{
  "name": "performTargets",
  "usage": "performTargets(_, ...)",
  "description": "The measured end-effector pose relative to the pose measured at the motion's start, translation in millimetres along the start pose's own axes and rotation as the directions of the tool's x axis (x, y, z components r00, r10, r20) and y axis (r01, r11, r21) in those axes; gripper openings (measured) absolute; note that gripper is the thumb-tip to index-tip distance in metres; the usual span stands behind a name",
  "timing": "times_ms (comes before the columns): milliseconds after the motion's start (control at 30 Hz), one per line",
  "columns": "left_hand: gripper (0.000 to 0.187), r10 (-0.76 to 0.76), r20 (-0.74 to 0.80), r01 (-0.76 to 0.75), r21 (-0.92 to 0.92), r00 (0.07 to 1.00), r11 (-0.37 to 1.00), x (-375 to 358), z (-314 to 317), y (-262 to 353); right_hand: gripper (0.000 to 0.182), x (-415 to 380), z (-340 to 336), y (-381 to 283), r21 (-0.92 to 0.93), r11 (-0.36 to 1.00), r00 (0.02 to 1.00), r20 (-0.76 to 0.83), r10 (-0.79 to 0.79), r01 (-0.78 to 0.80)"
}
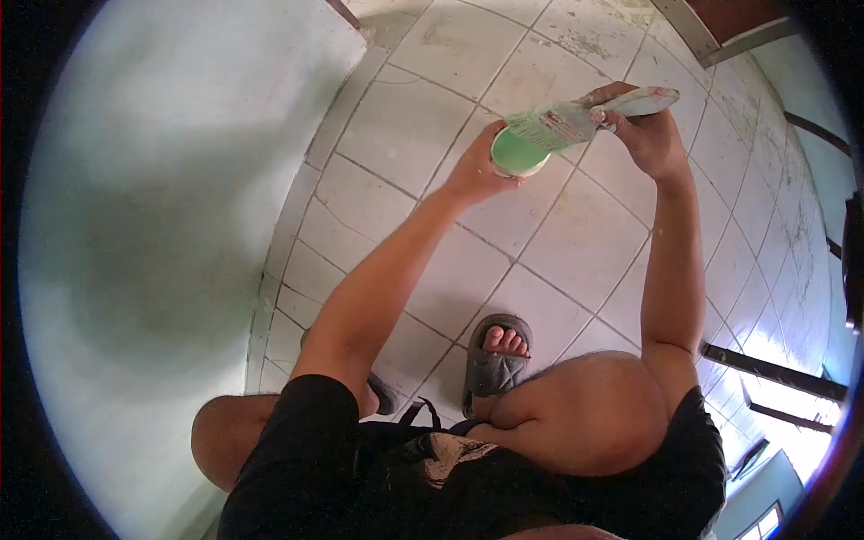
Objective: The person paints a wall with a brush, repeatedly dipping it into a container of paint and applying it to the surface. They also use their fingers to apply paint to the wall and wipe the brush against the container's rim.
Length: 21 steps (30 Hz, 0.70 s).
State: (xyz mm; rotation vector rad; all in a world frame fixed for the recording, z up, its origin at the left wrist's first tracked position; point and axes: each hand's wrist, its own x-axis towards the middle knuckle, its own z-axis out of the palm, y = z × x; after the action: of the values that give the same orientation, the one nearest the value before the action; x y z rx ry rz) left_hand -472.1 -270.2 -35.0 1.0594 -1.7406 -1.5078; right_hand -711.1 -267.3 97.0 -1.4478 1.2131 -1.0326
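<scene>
My left hand (487,166) is wrapped round a small cup of light green paint (520,153), held out above the tiled floor. In my right hand (650,139) is a wide paintbrush (567,124), gripped near the base of its handle. Green paint coats the bristles, which lie over the cup's rim at its upper right side. The handle's end points to the right and carries paint smears. Some paint also marks my right thumb.
A pale green wall (180,198) rises close on the left, with a tile skirting along its foot. White floor tiles (387,193) show paint stains toward the top. My sandalled foot (500,355) is below the hands. Dark bars (774,371) stand at the right beside bright light.
</scene>
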Motion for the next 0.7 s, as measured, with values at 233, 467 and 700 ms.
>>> performTargets(233,0.082,-0.116,0.210,0.115,0.019,0.971,0.993,16.0,-22.5,10.6,0.020,5.9,5.8,-2.3,-0.155,0.981,0.984,0.150,-0.094,0.118)
performTargets(467,0.083,-0.048,0.273,0.063,-0.046,0.961,0.997,21.8,-28.0,0.7,0.017,19.5,13.6,-10.5,-0.247,0.968,0.947,0.298,0.122,-0.047)
performTargets(700,0.086,-0.032,0.285,0.024,0.031,0.958,0.999,19.2,-29.7,2.8,0.019,29.3,45.1,-23.2,-0.526,0.846,0.915,0.295,0.277,-0.087)
